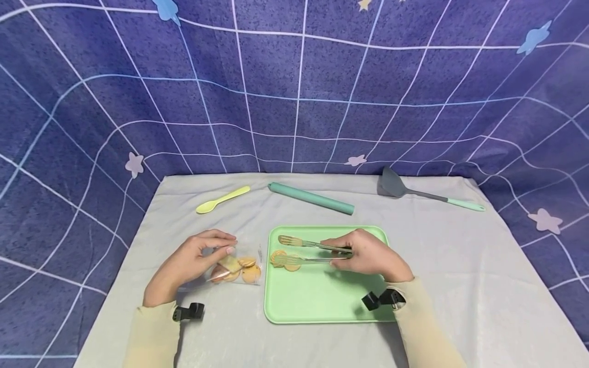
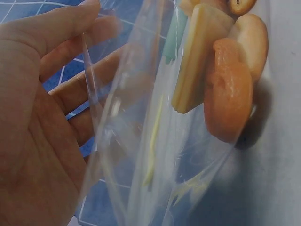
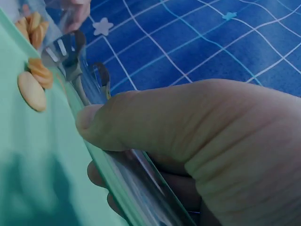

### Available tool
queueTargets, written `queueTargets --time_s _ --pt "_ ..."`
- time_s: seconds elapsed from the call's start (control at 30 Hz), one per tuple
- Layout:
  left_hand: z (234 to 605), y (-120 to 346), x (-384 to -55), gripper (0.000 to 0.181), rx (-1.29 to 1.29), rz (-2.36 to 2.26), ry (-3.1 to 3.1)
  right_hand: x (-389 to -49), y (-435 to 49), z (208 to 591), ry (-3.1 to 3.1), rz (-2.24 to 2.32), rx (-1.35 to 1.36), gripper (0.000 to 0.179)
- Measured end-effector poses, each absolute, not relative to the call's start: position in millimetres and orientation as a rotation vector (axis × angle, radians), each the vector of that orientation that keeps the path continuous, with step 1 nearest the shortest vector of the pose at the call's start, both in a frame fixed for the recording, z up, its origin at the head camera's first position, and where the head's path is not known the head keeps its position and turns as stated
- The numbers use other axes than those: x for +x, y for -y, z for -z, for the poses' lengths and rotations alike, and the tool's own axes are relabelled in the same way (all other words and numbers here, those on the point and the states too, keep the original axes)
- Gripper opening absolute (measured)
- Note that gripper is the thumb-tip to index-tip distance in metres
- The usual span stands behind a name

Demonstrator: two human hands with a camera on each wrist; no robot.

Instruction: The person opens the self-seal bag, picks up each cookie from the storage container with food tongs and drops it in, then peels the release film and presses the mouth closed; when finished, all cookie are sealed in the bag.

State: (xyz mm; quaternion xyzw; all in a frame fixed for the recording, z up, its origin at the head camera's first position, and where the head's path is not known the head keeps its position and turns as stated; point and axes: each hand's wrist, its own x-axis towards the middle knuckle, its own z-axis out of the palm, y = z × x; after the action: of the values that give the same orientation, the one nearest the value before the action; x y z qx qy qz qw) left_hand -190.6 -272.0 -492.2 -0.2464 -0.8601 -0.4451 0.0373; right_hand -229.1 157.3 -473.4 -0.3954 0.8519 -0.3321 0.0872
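My left hand (image 1: 197, 259) pinches the open side of a clear plastic bag (image 2: 141, 155) between thumb and finger. Several cookies (image 1: 251, 274) lie inside the bag, among them a pale rectangular one (image 2: 194, 59) and an orange one (image 2: 229, 96). My right hand (image 1: 370, 255) grips a pair of metal tongs (image 1: 315, 260) by the handles, over the light green tray (image 1: 317, 301). The tongs' slotted ends stand apart above the tray's left part. Near them on the tray lie a round flat cookie (image 3: 32, 92) and a ridged cookie (image 3: 40, 73).
Behind the bag lies a yellow spoon (image 1: 223, 200). A green rolling-pin-like stick (image 1: 310, 198) rests behind the tray. A dark spatula (image 1: 393, 185) with a mint handle lies at the back right. A blue gridded curtain (image 1: 276, 112) surrounds the white-covered table (image 1: 460, 286).
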Motion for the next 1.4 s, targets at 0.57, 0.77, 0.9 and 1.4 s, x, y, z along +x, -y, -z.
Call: queueTargets --time_s 0.57,0.77,0.9,1.4 --pt "491.6 274.5 -189.1 0.016 -0.748 1.350 2.646 -222.1 -141.8 469.6 -2.543 0.826 -1.218 0.037" --pt "492.0 275.9 -188.9 0.015 -0.742 1.339 2.653 -224.0 -146.2 471.4 -2.540 0.867 -1.181 0.038" --pt "492.9 277.7 -188.8 0.015 -0.746 1.337 2.650 -225.3 -144.5 475.0 -2.506 0.947 -1.187 0.040" --pt "490.7 276.3 -189.1 0.017 -0.763 1.375 2.631 -224.6 -105.2 485.1 -2.385 1.112 -1.253 0.040"
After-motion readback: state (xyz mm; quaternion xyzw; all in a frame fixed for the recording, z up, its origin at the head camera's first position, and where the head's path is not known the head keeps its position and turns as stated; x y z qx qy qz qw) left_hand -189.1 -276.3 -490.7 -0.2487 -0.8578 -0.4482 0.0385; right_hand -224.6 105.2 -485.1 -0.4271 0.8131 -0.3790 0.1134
